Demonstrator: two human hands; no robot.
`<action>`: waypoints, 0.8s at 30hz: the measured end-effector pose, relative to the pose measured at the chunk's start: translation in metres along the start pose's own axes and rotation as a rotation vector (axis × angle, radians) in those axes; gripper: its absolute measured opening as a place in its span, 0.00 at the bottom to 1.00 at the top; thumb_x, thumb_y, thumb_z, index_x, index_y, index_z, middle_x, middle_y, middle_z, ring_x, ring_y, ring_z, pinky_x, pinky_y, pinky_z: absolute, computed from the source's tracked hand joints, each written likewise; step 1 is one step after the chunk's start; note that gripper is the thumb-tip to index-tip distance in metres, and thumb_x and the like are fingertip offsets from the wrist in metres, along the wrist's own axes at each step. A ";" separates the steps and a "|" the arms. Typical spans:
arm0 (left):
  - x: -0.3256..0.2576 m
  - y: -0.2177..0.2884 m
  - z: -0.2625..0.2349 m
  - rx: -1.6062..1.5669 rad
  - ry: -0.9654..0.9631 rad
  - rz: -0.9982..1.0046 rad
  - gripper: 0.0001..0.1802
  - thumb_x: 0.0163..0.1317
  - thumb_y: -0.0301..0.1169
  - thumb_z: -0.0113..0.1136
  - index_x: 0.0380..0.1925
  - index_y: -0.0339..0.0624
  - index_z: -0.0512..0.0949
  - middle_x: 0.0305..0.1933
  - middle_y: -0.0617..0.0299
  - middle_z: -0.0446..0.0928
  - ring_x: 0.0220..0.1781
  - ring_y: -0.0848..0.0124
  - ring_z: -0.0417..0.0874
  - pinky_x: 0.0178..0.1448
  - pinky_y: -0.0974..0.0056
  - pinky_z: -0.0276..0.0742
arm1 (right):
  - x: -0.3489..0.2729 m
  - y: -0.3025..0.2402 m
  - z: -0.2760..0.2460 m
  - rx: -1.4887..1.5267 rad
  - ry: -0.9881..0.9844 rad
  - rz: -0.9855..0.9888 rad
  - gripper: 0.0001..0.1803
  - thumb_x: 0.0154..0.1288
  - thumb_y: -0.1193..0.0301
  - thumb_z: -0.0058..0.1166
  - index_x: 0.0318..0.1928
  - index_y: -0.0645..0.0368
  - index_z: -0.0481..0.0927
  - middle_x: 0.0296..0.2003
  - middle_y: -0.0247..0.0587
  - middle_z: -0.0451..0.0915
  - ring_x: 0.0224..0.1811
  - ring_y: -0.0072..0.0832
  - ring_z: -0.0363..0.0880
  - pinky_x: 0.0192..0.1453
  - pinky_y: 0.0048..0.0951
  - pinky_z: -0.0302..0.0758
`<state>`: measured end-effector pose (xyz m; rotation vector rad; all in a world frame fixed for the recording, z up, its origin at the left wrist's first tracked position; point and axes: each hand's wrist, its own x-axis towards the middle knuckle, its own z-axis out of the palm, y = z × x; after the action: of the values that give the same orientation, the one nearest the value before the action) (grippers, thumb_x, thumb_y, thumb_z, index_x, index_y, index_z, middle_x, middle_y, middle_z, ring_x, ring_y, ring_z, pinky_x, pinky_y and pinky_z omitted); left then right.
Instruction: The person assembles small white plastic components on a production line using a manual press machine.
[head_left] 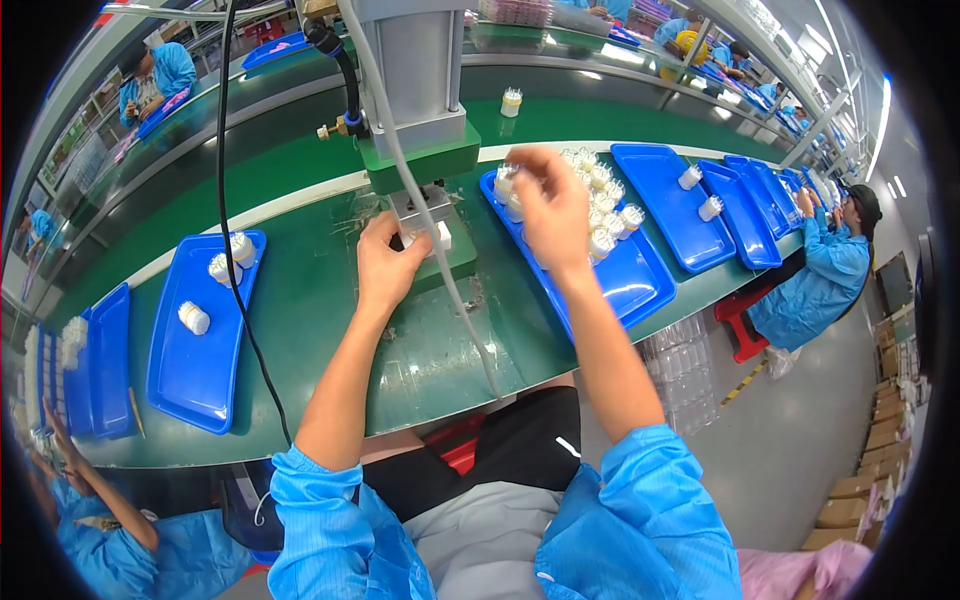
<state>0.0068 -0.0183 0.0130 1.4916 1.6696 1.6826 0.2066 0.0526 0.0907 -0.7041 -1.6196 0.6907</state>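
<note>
1. Left hand (385,265): at the metal fixture (408,205) of the press, thumb and fingers bent around its front. Its grip is partly hidden by the fixture; whether anything is grasped cannot be told. A small white block (444,238), smooth and angular, sits just right of the thumb.
2. Right hand (556,215): over the far left part of a blue tray (630,293), fingers curled and slightly blurred, close to a white piece. Whether this grip is grasping or released cannot be told.
3. White pieces (602,240): short, round-bodied, with spiky prongs on top. They stand crowded in the far half of that tray; the near half shows bare, glossy, plastic-looking material with a raised rim.
4. Left tray (190,370): blue, long, round-cornered. It holds three similar pieces, two upright together near the far end, one tipped over.
5. Press (425,60): squared grey metal column above a green block (425,162), with a brass-coloured fitting (326,131) beside it. A pale hose (385,110) crosses in front.
6. Table (425,350): green, flat, visibly scuffed around the press.
7. Sleeves (640,490): thin blue fabric, creased, pushed up to the elbows.
</note>
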 end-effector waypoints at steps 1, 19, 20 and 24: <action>0.000 0.002 0.001 -0.007 0.001 -0.001 0.17 0.51 0.36 0.72 0.34 0.33 0.85 0.36 0.52 0.82 0.41 0.60 0.81 0.45 0.59 0.75 | 0.023 0.000 -0.005 -0.043 0.043 -0.006 0.11 0.66 0.77 0.54 0.47 0.64 0.82 0.40 0.39 0.85 0.40 0.24 0.81 0.48 0.28 0.78; -0.004 0.002 -0.001 0.078 0.051 0.115 0.18 0.47 0.37 0.74 0.35 0.36 0.85 0.40 0.52 0.82 0.48 0.53 0.80 0.60 0.52 0.71 | 0.221 0.211 0.044 -0.980 -0.479 0.077 0.25 0.60 0.68 0.56 0.60 0.54 0.79 0.61 0.50 0.76 0.63 0.49 0.76 0.66 0.45 0.75; 0.000 0.006 0.018 0.032 0.035 0.122 0.18 0.47 0.37 0.75 0.35 0.36 0.85 0.40 0.53 0.82 0.49 0.53 0.80 0.59 0.52 0.71 | 0.245 0.235 0.008 -1.038 -0.488 -0.008 0.26 0.60 0.69 0.56 0.61 0.53 0.79 0.62 0.49 0.75 0.63 0.49 0.76 0.67 0.45 0.75; -0.006 0.000 -0.008 0.124 0.028 0.040 0.20 0.46 0.38 0.75 0.36 0.37 0.84 0.40 0.53 0.82 0.48 0.53 0.80 0.59 0.52 0.71 | 0.225 0.234 0.085 -0.931 -0.599 0.002 0.28 0.60 0.69 0.56 0.63 0.54 0.76 0.65 0.48 0.71 0.64 0.49 0.75 0.67 0.46 0.75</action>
<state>0.0028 -0.0272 0.0127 1.5739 1.7997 1.6540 0.1091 0.3697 0.0416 -1.2281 -2.5258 0.0896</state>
